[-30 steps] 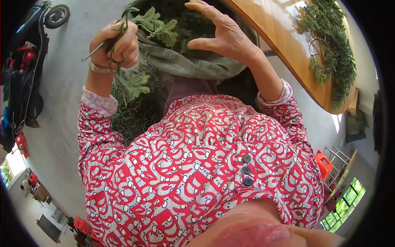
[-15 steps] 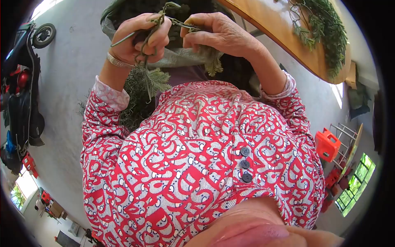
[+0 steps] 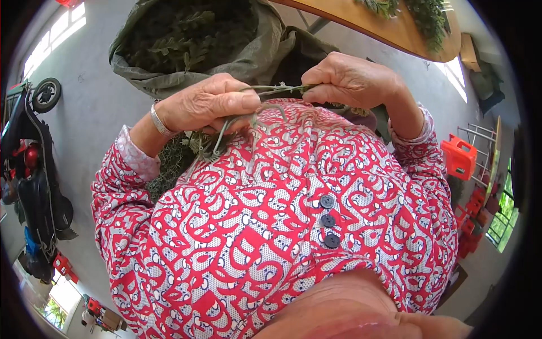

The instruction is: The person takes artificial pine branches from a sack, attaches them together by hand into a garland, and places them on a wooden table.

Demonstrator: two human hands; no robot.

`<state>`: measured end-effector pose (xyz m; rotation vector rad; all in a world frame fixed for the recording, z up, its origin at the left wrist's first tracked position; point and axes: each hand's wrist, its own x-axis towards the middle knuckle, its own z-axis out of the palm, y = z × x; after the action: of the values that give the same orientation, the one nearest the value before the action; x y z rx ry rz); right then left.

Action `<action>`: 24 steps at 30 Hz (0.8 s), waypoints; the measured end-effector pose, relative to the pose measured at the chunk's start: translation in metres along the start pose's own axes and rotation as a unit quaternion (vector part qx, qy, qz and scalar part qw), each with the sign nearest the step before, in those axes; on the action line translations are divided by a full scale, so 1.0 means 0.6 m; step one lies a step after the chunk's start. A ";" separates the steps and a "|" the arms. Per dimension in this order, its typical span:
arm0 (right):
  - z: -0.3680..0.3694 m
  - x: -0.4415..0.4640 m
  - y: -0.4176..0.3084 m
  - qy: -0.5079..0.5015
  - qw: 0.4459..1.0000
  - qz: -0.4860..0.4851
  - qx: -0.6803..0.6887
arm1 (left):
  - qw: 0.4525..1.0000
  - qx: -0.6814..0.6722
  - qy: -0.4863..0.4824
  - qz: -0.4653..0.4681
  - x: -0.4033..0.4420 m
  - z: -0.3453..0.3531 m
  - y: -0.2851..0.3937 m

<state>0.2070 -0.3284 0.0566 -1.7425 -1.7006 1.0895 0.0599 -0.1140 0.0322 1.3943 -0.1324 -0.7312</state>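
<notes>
My left hand (image 3: pixel 208 105), with a bracelet at its wrist, is closed around several thin green wire-like stems (image 3: pixel 223 129); their loose ends hang below the fingers. One thin green strand (image 3: pixel 278 88) runs nearly level from this hand to my right hand (image 3: pixel 355 82). The right thumb and fingers are pinched on its other end. Both hands are in front of my chest, a short gap apart. A dark green sack (image 3: pixel 132 69) filled with fir-like sprigs (image 3: pixel 189 39) stands just beyond the left hand. Feathery greenery (image 3: pixel 178 161) shows below my left wrist.
A wooden table (image 3: pixel 361 27) at the upper right bears more fir-like greenery (image 3: pixel 427 25). A black scooter (image 3: pixel 36 186) stands along the left side. On the right is an orange-red plastic container (image 3: pixel 458 157) by a metal frame (image 3: pixel 480 135).
Both hands have come lower and farther apart in view, and the strand between them is now straighter. The view has shifted, showing more of the sack.
</notes>
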 end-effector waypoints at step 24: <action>0.033 -0.019 0.047 0.055 0.997 -0.038 -0.024 | 0.963 0.242 -0.012 0.118 -0.037 0.012 0.026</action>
<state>0.2091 -0.3465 0.0252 -1.7193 -1.7221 0.9101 0.0450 -0.1081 0.0553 1.7942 -0.5164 -0.5337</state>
